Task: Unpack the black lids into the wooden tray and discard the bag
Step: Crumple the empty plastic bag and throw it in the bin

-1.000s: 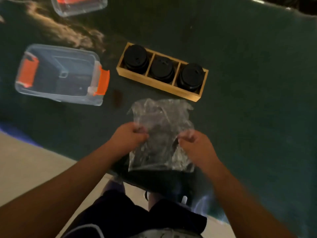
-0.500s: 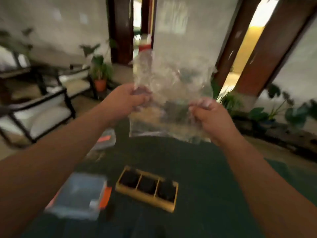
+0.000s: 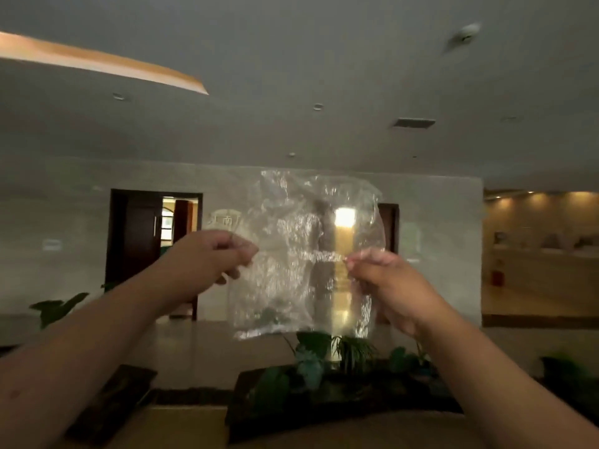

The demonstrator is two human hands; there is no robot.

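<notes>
A crumpled clear plastic bag (image 3: pixel 301 254) hangs in the air at arm's length, in front of the far wall. My left hand (image 3: pixel 210 257) pinches its left edge and my right hand (image 3: pixel 385 280) pinches its right edge, both at mid height. The bag looks empty and I see the room through it. The wooden tray, the black lids and the table are out of view below the frame.
The view points up and across a large room. A planter with green plants (image 3: pixel 327 358) stands low in the middle. A dark doorway (image 3: pixel 152 241) is at the back left, a lit counter area (image 3: pixel 541 254) at the right.
Both hands have lifted the bag from the table up to head height. My view has swung up, so the table, the wooden tray and the clear boxes have dropped out of sight.
</notes>
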